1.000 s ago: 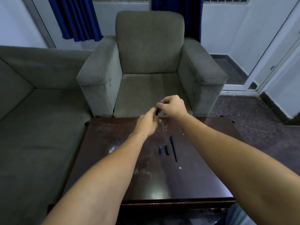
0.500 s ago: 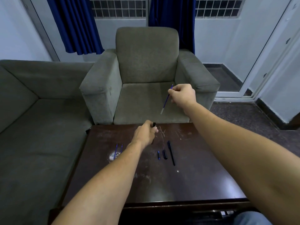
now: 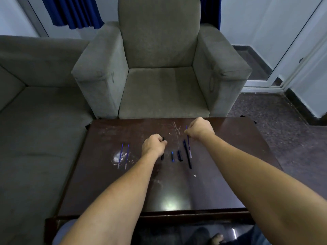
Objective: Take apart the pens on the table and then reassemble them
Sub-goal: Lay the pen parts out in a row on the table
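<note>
My left hand (image 3: 153, 145) is closed around a black pen barrel (image 3: 162, 155), whose ends stick out above and below my fist. My right hand (image 3: 200, 130) pinches a thin blue refill (image 3: 188, 144) that slants down to the dark wooden table (image 3: 221, 165). Beside that refill lies a long black pen barrel (image 3: 187, 154). Between my hands rest a short blue piece (image 3: 172, 156) and a short black cap (image 3: 180, 155). Two more blue refills (image 3: 123, 155) lie side by side at the left of the table.
A grey armchair (image 3: 159, 68) stands right behind the table's far edge, and a grey sofa (image 3: 35, 103) runs along the left. A small white speck (image 3: 194, 175) lies near the pen parts. My foot (image 3: 215, 238) shows below the table's near edge.
My right hand pulled the refill out of the barrel, lifted it away, then brought it down to the table beside the long barrel. My left hand kept the barrel and lowered it.
</note>
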